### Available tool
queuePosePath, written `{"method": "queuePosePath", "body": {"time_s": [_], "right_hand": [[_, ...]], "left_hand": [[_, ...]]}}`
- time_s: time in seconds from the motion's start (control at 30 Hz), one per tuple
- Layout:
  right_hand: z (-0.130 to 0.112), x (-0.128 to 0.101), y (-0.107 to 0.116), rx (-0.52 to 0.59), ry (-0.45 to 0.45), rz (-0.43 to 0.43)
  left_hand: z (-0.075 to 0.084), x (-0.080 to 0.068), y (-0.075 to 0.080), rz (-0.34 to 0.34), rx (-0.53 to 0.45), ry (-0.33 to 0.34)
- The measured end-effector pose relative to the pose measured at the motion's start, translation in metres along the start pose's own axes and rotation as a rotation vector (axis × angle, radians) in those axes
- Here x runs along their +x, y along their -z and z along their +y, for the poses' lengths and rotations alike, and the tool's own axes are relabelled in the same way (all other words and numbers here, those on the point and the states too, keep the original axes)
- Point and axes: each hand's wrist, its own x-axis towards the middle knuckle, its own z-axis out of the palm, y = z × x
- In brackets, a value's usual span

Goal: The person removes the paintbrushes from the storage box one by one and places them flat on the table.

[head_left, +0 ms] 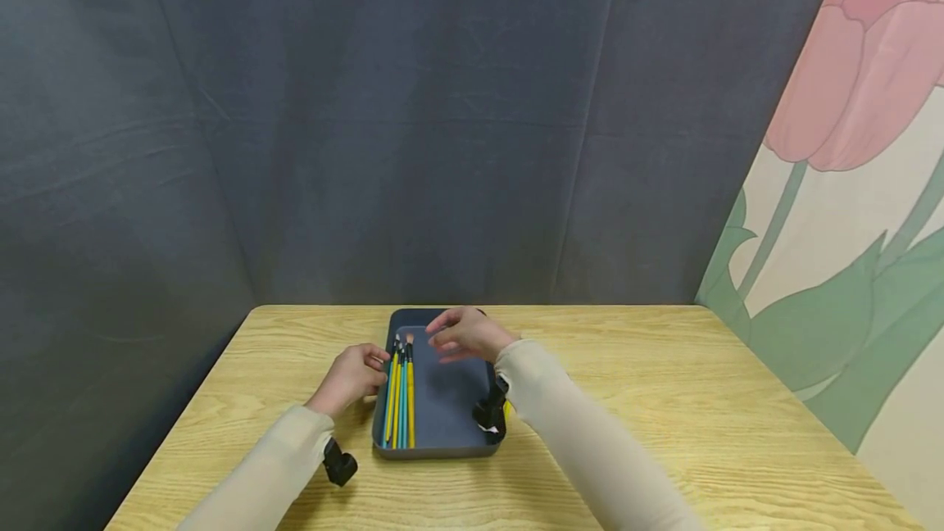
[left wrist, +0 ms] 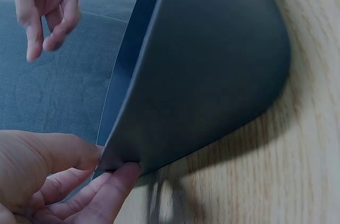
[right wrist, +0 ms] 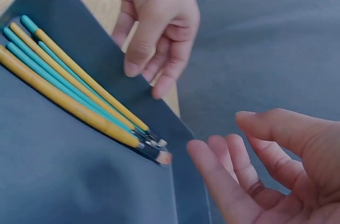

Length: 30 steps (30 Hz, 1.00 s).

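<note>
A dark grey rectangular tray [head_left: 450,408] lies on the table with its long side running away from me. Several yellow and teal paintbrushes [right wrist: 79,91] rest together along its left side, bristles toward the far end. My left hand [head_left: 352,375] pinches the tray's left rim, thumb at the edge and fingertips [left wrist: 125,179] against the outer wall. Over the far right part of the tray hovers my right hand [head_left: 468,334], its fingers loosely bent with nothing between them. In the right wrist view, the brush tips lie left of the right hand's fingers.
The wood-grain table [head_left: 634,400] extends around the tray. A small yellow thing [head_left: 507,410] shows beside the tray's right edge, mostly hidden by the right wrist camera [head_left: 489,410]. Dark curtain [head_left: 413,121] hangs behind, and a tulip-patterned curtain [head_left: 848,211] stands at the right.
</note>
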Motion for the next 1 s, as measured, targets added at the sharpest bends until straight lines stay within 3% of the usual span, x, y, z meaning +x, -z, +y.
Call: {"method": "queuePosePath", "body": {"time_s": [0.33, 0.5, 1.0], "right_hand": [[0.015, 0.02, -0.03, -0.03, -0.067, 0.019], [0.021, 0.024, -0.041, -0.054, -0.104, 0.035], [0.035, 0.035, -0.051, -0.084, -0.134, 0.122]], "left_hand": [[0.0, 0.002, -0.001, 0.015, 0.004, 0.027], [-0.001, 0.0, -0.001, 0.006, 0.016, 0.004], [-0.001, 0.001, 0.0, 0.006, 0.006, 0.016]]}}
